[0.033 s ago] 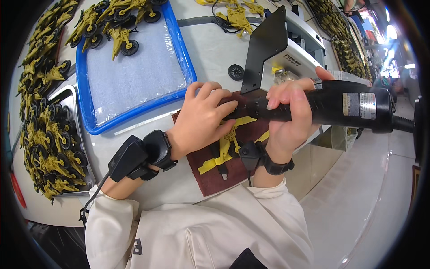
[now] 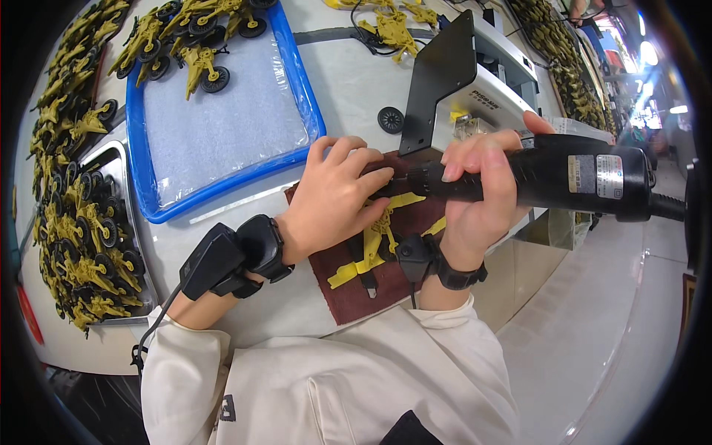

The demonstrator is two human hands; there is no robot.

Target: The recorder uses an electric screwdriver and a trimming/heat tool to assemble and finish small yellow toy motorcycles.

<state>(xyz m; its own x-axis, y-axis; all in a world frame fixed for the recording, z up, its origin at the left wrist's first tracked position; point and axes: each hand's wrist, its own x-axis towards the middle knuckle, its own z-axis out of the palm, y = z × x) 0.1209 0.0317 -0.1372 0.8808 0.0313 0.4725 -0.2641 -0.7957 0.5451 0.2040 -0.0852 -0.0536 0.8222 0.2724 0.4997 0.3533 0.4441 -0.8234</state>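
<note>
My right hand [image 2: 482, 185] is wrapped round a black electric screwdriver [image 2: 571, 178], which lies nearly level with its tip toward my left hand. Curled fingers of my left hand [image 2: 334, 196] hold a yellow toy motorbike [image 2: 374, 241] with dark parts at the screwdriver's tip. Those fingers hide the spot where tip and toy meet. Beneath both hands, the toy lies on a dark red mat [image 2: 337, 300]. Beyond the left fingertips a loose black spoked wheel [image 2: 390, 119] rests on the table.
A blue-rimmed tray [image 2: 317, 119] with several yellow toys at its far end stands beyond my left hand. Further left, a metal tray [image 2: 126, 159] is heaped with wheeled yellow toys. A white machine with a black plate [image 2: 441, 81] stands just beyond the screwdriver.
</note>
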